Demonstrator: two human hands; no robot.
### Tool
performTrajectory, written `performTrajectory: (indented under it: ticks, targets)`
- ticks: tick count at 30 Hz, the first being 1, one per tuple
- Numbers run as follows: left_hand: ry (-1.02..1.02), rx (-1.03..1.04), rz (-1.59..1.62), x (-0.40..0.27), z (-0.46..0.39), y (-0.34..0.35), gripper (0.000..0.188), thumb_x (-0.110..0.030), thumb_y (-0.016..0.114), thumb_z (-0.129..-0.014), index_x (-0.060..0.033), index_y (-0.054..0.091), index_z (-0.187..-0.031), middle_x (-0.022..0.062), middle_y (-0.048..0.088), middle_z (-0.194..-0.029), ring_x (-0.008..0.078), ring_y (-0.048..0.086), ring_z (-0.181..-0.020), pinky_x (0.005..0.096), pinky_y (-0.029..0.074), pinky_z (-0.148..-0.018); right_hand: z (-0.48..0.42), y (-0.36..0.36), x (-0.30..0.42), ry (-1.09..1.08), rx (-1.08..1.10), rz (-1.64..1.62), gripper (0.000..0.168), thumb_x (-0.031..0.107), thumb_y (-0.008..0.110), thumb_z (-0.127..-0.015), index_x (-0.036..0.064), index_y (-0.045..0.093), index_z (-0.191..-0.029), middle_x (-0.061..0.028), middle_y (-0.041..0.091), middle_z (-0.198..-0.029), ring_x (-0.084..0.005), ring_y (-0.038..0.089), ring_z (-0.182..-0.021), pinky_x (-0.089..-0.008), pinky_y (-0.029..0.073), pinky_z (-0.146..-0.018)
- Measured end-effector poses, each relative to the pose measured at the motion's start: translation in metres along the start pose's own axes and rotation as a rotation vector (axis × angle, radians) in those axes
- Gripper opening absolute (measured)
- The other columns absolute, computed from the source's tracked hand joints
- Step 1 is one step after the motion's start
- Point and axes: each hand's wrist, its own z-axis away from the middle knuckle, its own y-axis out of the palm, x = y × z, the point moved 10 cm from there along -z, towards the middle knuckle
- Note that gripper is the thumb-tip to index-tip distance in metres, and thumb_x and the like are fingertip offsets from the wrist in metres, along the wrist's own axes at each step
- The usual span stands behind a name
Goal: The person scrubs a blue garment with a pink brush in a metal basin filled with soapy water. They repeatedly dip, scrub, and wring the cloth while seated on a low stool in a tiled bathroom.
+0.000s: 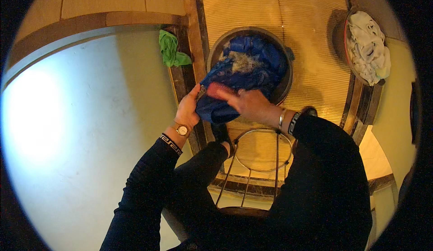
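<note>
My left hand point(188, 109) grips the near left edge of a blue cloth point(249, 79), thumb on top. In my right hand point(252, 104) is a red block-like object point(220, 91), blurred, perhaps a brush or a bar of soap; it lies against the cloth. The cloth is bunched in a dark round basin point(287, 83) and hangs over its near rim. A patch of whitish suds point(241, 62) shows on the cloth. My right fingertips are partly hidden behind the hand.
A metal stool point(264, 169) stands between my legs. At upper right, a red-rimmed tub point(345, 44) holds light-coloured clothes point(367, 46). A green cloth point(172, 49) lies on a dark ledge point(184, 78) at left. The floor point(314, 41) is ribbed.
</note>
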Motion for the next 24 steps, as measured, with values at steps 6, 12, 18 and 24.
performTrajectory:
  ticks: [6, 12, 18, 24]
  targets:
    - [0.033, -0.041, -0.041, 0.003, 0.006, 0.008, 0.036, -0.033, 0.05, -0.101, -0.0055, 0.061, -0.121, 0.0083, 0.068, -0.114, 0.022, 0.068, -0.095, 0.037, 0.057, -0.084, -0.004, 0.025, -0.066, 0.202, 0.025, -0.018, 0.045, 0.024, 0.041, -0.099, 0.024, 0.038, -0.144, -0.0227, 0.067, -0.084, -0.0366, 0.067, -0.068, -0.0457, 0.055, -0.057]
    - [0.073, -0.044, -0.068, -0.005, 0.011, 0.008, 0.036, -0.032, 0.049, -0.101, -0.0039, 0.061, -0.121, 0.0093, 0.068, -0.113, 0.0232, 0.068, -0.096, 0.0377, 0.057, -0.085, -0.001, -0.02, -0.085, 0.224, 0.057, 0.146, 0.047, 0.026, 0.047, -0.099, 0.029, 0.039, -0.146, -0.0186, 0.066, -0.083, -0.0295, 0.065, -0.061, -0.0416, 0.052, -0.049]
    - [-0.014, -0.034, -0.052, -0.001, 0.008, 0.007, 0.036, -0.031, 0.049, -0.101, -0.004, 0.061, -0.121, 0.0102, 0.069, -0.112, 0.0243, 0.068, -0.097, 0.0382, 0.057, -0.086, 0.005, -0.016, 0.019, -0.042, 0.097, -0.059, 0.047, 0.032, 0.046, -0.098, 0.019, 0.043, -0.143, -0.0249, 0.067, -0.082, -0.0378, 0.069, -0.076, -0.0506, 0.054, -0.061]
    - [0.021, -0.076, -0.088, -0.001, 0.006, -0.007, 0.035, -0.03, 0.049, -0.101, -0.0039, 0.06, -0.122, 0.0111, 0.068, -0.112, 0.0246, 0.068, -0.095, 0.0378, 0.057, -0.086, -0.01, -0.042, -0.052, 0.225, 0.03, 0.091, 0.05, 0.032, 0.044, -0.101, 0.033, 0.03, -0.149, -0.0185, 0.065, -0.085, -0.0333, 0.068, -0.067, -0.0415, 0.054, -0.052]
